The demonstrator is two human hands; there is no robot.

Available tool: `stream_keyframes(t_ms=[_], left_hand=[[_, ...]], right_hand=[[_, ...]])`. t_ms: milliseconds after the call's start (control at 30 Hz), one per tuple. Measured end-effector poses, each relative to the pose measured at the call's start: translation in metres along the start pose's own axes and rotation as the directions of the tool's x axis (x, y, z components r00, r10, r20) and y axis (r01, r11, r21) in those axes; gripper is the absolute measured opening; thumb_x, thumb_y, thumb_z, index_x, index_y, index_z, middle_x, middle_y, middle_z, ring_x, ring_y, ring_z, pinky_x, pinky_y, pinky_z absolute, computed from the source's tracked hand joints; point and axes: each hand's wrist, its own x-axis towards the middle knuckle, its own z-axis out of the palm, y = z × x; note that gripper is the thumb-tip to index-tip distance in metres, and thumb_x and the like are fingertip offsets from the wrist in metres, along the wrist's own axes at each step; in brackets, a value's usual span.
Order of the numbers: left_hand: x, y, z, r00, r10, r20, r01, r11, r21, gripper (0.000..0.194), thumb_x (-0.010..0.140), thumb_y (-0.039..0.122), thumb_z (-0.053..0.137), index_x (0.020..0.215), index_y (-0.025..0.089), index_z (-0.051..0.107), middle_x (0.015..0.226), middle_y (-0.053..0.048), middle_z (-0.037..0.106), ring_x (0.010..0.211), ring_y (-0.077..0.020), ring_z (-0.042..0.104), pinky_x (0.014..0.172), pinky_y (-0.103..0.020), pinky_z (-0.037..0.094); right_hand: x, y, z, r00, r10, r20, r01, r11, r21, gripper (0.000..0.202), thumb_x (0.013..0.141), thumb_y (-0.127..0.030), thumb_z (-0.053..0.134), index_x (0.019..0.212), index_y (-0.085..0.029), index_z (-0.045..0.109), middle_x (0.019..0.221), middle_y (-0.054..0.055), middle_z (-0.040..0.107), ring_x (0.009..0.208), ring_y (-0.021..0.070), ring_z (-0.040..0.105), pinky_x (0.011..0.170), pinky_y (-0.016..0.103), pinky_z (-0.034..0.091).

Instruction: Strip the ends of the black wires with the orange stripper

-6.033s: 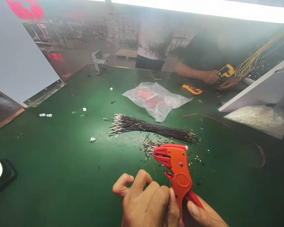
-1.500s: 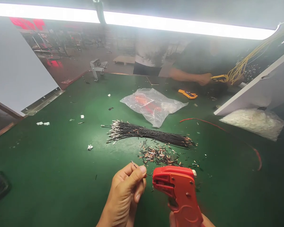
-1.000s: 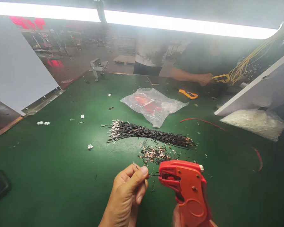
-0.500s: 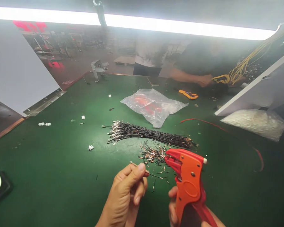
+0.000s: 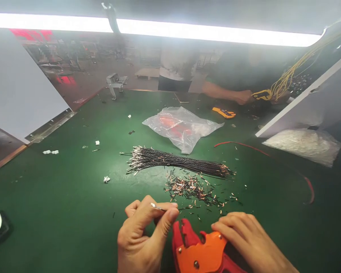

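Note:
My left hand [image 5: 150,235] pinches a short thin black wire between thumb and fingertips. A silvery terminal [image 5: 153,205] tips the wire on the left, and its other end points right past the thumb. My right hand [image 5: 244,235] is palm down with its fingers stretched out, their tips at the upper edge of a red and orange wire stripper [image 5: 200,252]; its thumb is hidden. The stripper's parted jaws face up, just right of my left hand. Beyond lies a bundle of black wires [image 5: 176,159] with terminals at the left and bare copper at the right.
Black and copper offcuts [image 5: 190,187] litter the green table [image 5: 59,212]. Behind the bundle lie a clear plastic bag [image 5: 184,129] and a yellow tool [image 5: 224,112]. A red wire [image 5: 244,146] curves on the right. Across the table, a person's hand [image 5: 243,97] is beside another yellow tool.
The wire stripper has come down and left, tipping over, and my right hand has moved from its handle to its upper right side. My left hand has turned, still pinching the wire.

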Motion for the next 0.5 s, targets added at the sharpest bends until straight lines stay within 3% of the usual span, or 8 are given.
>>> stream_keyframes(t_ms=[67,200,233,300,367,433,467,500], left_hand=[[-0.004,-0.002,0.004,0.992,0.11,0.053,-0.113,0.993,0.039,0.012,0.087,0.027,0.075,0.088,0.038,0.078,0.067,0.011,0.071,0.06,-0.0118,0.058,0.074,-0.033,0.038],[-0.018,-0.007,0.02,0.943,0.267,0.199,-0.287,0.955,0.074,0.016,0.089,0.022,0.072,0.096,0.036,0.076,0.058,0.011,0.068,0.055,-0.0123,0.055,0.073,-0.035,0.029],[-0.022,-0.007,0.024,0.948,0.269,0.171,-0.289,0.951,0.106,0.01,0.091,0.028,0.07,0.091,0.035,0.077,0.057,0.008,0.068,0.056,-0.0142,0.054,0.075,-0.037,0.028],[-0.029,-0.007,0.033,0.952,0.294,0.09,-0.305,0.939,0.16,0.019,0.095,0.038,0.063,0.084,0.036,0.078,0.048,0.006,0.062,0.054,-0.0158,0.05,0.075,-0.038,0.025],[-0.033,-0.006,0.039,0.94,0.337,0.052,-0.34,0.914,0.221,0.023,0.095,0.039,0.062,0.078,0.036,0.077,0.042,0.005,0.055,0.053,-0.016,0.046,0.074,-0.038,0.023],[-0.036,-0.004,0.043,0.926,0.374,0.049,-0.374,0.889,0.264,0.018,0.092,0.035,0.066,0.077,0.036,0.077,0.041,0.005,0.054,0.053,-0.0159,0.044,0.074,-0.038,0.022],[-0.037,-0.003,0.044,0.921,0.387,0.052,-0.386,0.88,0.279,0.016,0.09,0.033,0.068,0.077,0.036,0.077,0.041,0.005,0.055,0.053,-0.016,0.044,0.074,-0.038,0.022],[-0.039,-0.003,0.044,0.916,0.398,0.054,-0.396,0.872,0.289,0.015,0.089,0.03,0.069,0.077,0.036,0.076,0.041,0.005,0.054,0.054,-0.0161,0.043,0.075,-0.039,0.022]], right_hand=[[0.001,0.0,0.013,0.993,-0.112,0.021,0.114,0.988,-0.106,0.021,0.105,-0.031,0.049,0.12,-0.024,0.062,0.099,0.001,0.074,0.087,0.0199,0.067,0.08,0.031,0.051],[-0.001,-0.001,0.034,0.991,-0.132,0.01,0.13,0.956,-0.264,0.032,0.109,-0.029,0.036,0.118,-0.023,0.066,0.102,0.006,0.075,0.089,0.0221,0.068,0.081,0.034,0.049],[-0.003,-0.002,0.036,0.989,-0.147,-0.001,0.139,0.942,-0.306,0.032,0.108,-0.025,0.036,0.119,-0.023,0.066,0.103,0.007,0.076,0.09,0.0233,0.069,0.081,0.036,0.048],[-0.005,-0.004,0.038,0.993,-0.115,-0.031,0.097,0.936,-0.338,0.035,0.108,-0.022,0.034,0.125,-0.025,0.064,0.107,0.008,0.078,0.097,0.0262,0.07,0.085,0.04,0.045],[-0.005,-0.01,0.033,0.996,0.025,-0.087,-0.041,0.982,-0.186,0.039,0.109,-0.042,0.031,0.135,-0.03,0.058,0.116,0.009,0.077,0.111,0.0313,0.068,0.093,0.046,0.043],[-0.002,-0.019,0.021,0.98,0.176,-0.087,-0.162,0.975,0.15,0.068,0.098,-0.073,0.027,0.148,-0.031,0.044,0.125,0.011,0.073,0.119,0.0355,0.065,0.098,0.049,0.045],[0.001,-0.023,0.014,0.974,0.214,-0.077,-0.178,0.926,0.332,0.073,0.094,-0.078,0.028,0.151,-0.033,0.038,0.126,0.01,0.072,0.117,0.0337,0.066,0.098,0.046,0.048],[0.005,-0.027,0.007,0.969,0.242,-0.049,-0.195,0.871,0.451,0.059,0.1,-0.067,0.034,0.15,-0.036,0.038,0.12,0.007,0.073,0.11,0.0289,0.069,0.095,0.042,0.051]])
